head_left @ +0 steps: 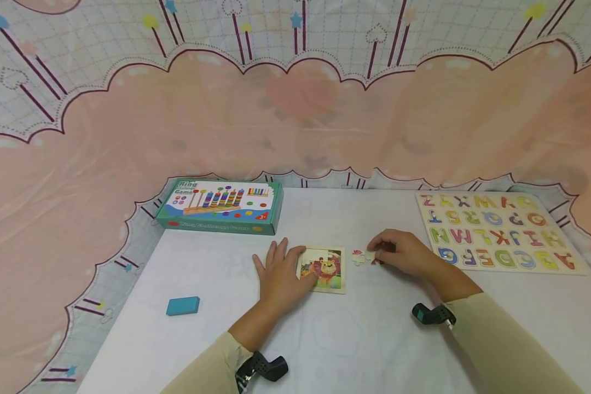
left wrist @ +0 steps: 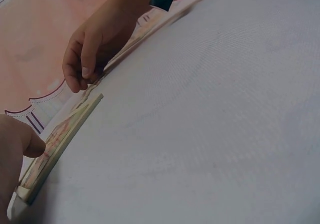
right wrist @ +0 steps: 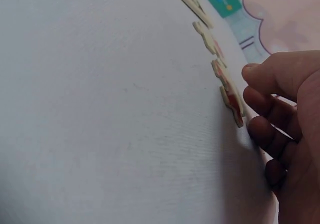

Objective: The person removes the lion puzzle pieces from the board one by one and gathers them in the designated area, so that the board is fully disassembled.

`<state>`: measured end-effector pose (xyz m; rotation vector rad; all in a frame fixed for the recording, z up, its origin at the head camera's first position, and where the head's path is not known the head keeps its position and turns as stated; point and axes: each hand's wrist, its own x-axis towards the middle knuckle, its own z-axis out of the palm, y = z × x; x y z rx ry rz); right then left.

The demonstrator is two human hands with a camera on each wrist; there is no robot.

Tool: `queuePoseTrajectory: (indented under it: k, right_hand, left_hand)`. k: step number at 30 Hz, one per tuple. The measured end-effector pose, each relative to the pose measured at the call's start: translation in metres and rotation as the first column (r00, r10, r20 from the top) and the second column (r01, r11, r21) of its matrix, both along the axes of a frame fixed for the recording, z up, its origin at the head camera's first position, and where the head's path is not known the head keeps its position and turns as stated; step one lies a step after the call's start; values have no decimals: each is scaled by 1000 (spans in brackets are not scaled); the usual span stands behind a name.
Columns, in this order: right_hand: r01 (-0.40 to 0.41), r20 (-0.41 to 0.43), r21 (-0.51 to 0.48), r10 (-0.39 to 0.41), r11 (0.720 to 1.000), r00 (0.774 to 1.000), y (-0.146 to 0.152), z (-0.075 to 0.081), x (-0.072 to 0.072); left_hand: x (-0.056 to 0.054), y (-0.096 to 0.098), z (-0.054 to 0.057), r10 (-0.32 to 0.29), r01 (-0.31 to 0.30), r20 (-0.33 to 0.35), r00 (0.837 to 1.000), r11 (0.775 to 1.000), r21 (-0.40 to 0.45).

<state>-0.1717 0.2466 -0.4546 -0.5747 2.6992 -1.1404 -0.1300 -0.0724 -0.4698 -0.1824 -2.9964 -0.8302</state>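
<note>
A small wooden jigsaw puzzle (head_left: 329, 269) with a lion picture in a pale frame lies flat on the table. My left hand (head_left: 283, 276) rests at its left side, fingers spread, index finger at the upper edge and thumb (left wrist: 33, 143) over the picture. To the right of the frame lie a few loose puzzle pieces (head_left: 358, 257). Over them my right hand (head_left: 405, 253) hovers with loosely bent fingers. Seen from the right wrist, its thumb and fingertips are right beside the pieces (right wrist: 231, 102), with nothing visible between them.
A green ring game box (head_left: 221, 208) stands at the back left of the white table (head_left: 349, 339). Nearer on the left lies a blue block (head_left: 183, 306). A wooden alphabet board (head_left: 497, 232) with colourful letters lies on the right, next to my right forearm.
</note>
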Motion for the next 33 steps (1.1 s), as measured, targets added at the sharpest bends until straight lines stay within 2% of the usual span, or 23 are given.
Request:
queuePoseTrajectory:
  k: [7,10,14,22,28,33]
  right_hand:
    - [-39,47,-55,41,998,998,-3,6,-8]
    - [-63,105,-91,72,994,992,-10,11,-12]
    - [-86,126,-94,97,992,987,-22,16,-16]
    - [-190,17,-30,190,981,982,-44,16,-25]
    - [-220,45,-70,223,973,974,-56,16,-29]
    - [-262,42,-53,264,964,964,-68,17,-31]
  left_hand:
    - [1,4,4,-10,9,21,1000,998,69]
    - [1,8,5,-15,12,32,999,995,97]
    - [-1,13,5,-24,19,42,999,993,115]
    - [-2,20,5,-5,3,35,999,998,70]
    - [-4,22,4,-6,5,36,999,999,36]
    - [-4,23,4,-5,5,39,999,1000,13]
